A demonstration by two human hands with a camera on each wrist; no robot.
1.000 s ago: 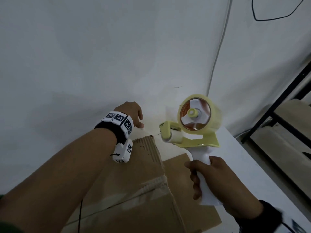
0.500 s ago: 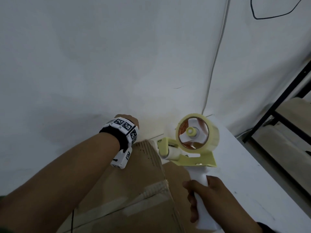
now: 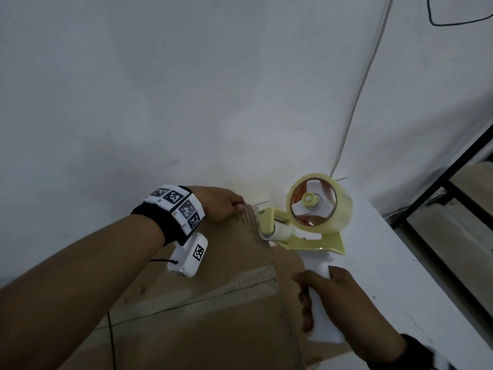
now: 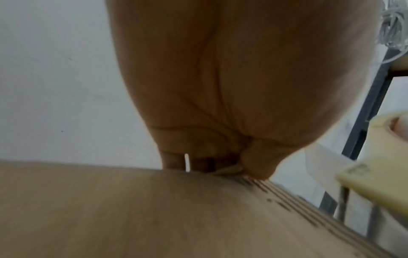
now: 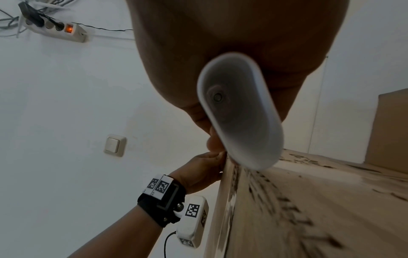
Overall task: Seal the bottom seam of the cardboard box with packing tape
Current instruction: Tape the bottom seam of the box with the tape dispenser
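The brown cardboard box (image 3: 213, 311) lies on the white table, an old taped seam (image 3: 240, 283) running across its upper face. My left hand (image 3: 221, 204) grips the box's far edge near its right corner; in the left wrist view the thumb (image 4: 258, 167) sits on top and the fingers curl down behind the box (image 4: 132, 209). A pale sliver shows under the thumb; I cannot tell what it is. My right hand (image 3: 344, 311) grips the white handle (image 5: 238, 111) of the yellow tape dispenser (image 3: 317, 209). Its roller (image 3: 274, 232) touches that far corner.
The white wall stands close behind the box, with a white cable (image 3: 360, 89) running down it. A black metal rack (image 3: 453, 188) stands to the right of the table (image 3: 386, 263). A power strip (image 5: 55, 29) and a light switch (image 5: 114, 144) are on the wall.
My left hand dropped from the wall side onto the box's far edge and took hold. The dispenser moved left and down until its roller met the box corner.
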